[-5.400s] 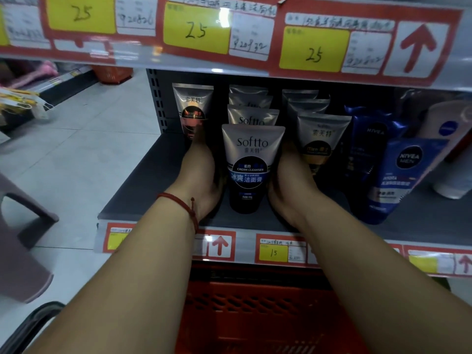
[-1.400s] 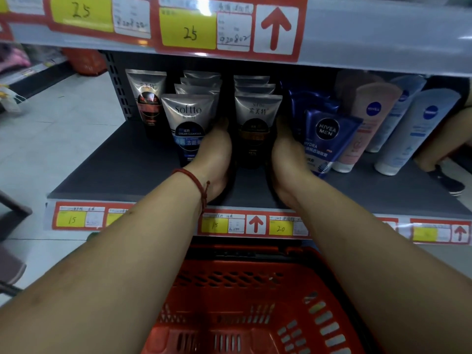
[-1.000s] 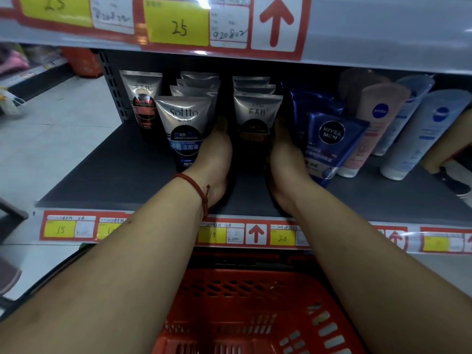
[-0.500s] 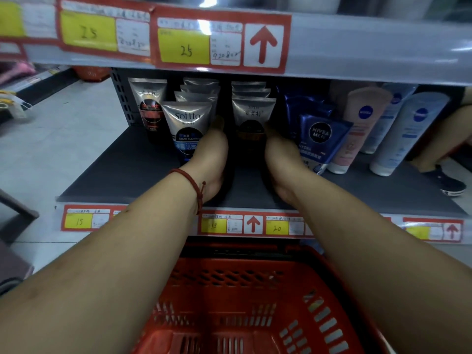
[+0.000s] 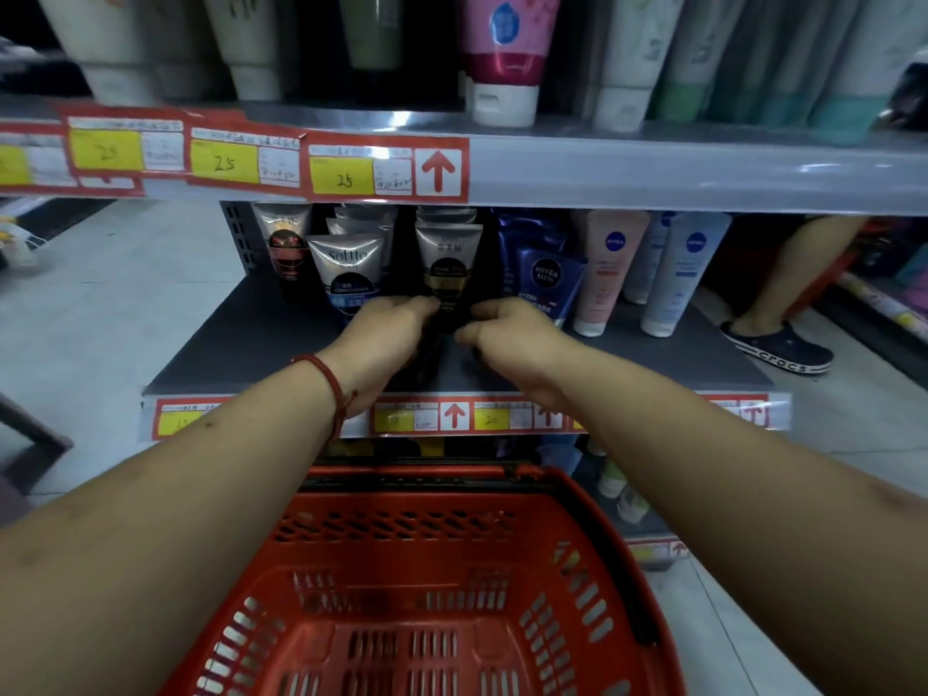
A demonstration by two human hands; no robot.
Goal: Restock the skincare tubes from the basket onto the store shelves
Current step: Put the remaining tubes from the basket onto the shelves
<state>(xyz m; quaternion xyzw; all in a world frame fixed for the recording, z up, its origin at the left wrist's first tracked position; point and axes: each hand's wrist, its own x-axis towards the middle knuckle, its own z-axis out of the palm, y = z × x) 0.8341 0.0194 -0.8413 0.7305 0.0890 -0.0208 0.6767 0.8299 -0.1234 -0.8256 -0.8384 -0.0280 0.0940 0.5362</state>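
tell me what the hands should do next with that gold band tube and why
Probably ease both hands off and draw them back. The gold-band tube stands upright at the front of its row, with the left hand and right hand curled round its cap, and the red basket shows no tubes.

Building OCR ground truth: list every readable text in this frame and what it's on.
"Softto": front silver tube.
"NIVEA MEN": dark blue tube.
"NIVEA": pink tube.
"25": yellow upper-shelf price tags.
"20": yellow lower-shelf tag.
"CROCS": shoe.
Black-and-gold tube: print unreadable.
Small print on tubes and white tag slips: too blurred.
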